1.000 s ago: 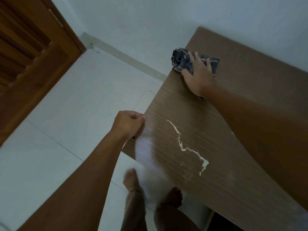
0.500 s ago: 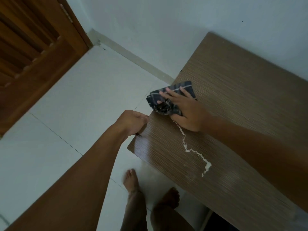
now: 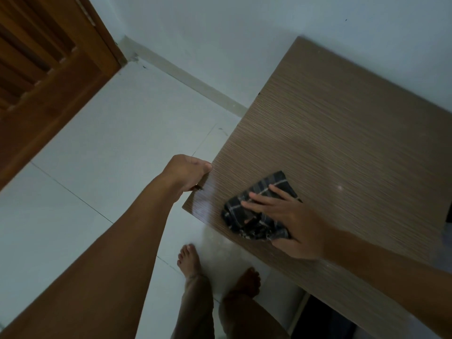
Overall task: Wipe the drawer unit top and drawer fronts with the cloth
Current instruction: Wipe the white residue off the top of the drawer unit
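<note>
The drawer unit top is a brown wood-grain panel filling the right side of the view. A dark checked cloth lies bunched on it near the front left corner. My right hand presses flat on the cloth with the fingers spread over it. My left hand grips the top's left edge close to that corner, fingers curled around the rim. The drawer fronts are hidden below the top. The white streak on the surface is out of sight under the cloth and hand.
White floor tiles spread to the left, with my bare feet below the unit's front edge. A brown wooden door stands at the upper left. A white wall runs behind the unit.
My right hand has slid the cloth from the far left corner down the top toward the front corner, over the white streak. The left hand has kept its grip on the edge.
</note>
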A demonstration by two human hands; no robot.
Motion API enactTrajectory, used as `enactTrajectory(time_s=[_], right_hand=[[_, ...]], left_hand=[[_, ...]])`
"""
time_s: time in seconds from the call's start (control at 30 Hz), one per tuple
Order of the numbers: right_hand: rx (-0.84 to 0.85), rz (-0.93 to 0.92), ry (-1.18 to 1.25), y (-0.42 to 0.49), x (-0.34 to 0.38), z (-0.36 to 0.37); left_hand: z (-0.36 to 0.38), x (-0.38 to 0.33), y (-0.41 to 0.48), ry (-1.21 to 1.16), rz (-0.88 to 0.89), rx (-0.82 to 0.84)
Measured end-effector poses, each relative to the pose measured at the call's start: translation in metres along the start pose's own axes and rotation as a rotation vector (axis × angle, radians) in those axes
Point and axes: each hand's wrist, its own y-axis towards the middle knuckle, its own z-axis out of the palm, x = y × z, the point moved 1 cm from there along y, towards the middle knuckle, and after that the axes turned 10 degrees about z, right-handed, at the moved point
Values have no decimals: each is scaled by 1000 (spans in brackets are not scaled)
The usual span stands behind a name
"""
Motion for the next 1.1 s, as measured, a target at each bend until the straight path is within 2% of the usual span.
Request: enactTrajectory(time_s=[0.07,0.13,0.17,0.23,0.3,0.37,0.5,0.6,0.67,0.77,0.83,0.93,1.03,1.1], right_hand=[[36,97,141,-14,7,-5],[101,280,369,-16,23,-24],[104,318,467,-12,31,-36],[29,338,495,2,43,-57],[2,332,391,22,53,-74],[-5,262,178,47,63,-79],[87,226,-224,88,58,-44],[30,5,-269,89,52,-11],[14,-47,-229,77,46,-4],[187,-45,-276,52,34,6],[251,-25,-271,34,32,2],[249,53,-119,8,37,-14],[170,273,301,-13,48,-44],[-28,367,586,-20,52,-70]], left_hand=[[1,1,0,-3,14,-8],[1,3,1,-5,24,-23],[1,4,0,-9,26,-27],[1,4,-1,-17,25,-16],[-1,3,-2,-44,24,6],[-6,4,-3,-92,1,42],[-17,3,-3,-156,-37,81],[-26,-1,-6,-157,-65,64],[-29,-2,-8,-76,-67,76],[-29,-1,-11,4,-33,26],[-23,1,-14,47,86,-40],[-6,8,-20,276,431,-183],[18,12,-28,446,685,-240],[33,11,-32,542,764,-222]])
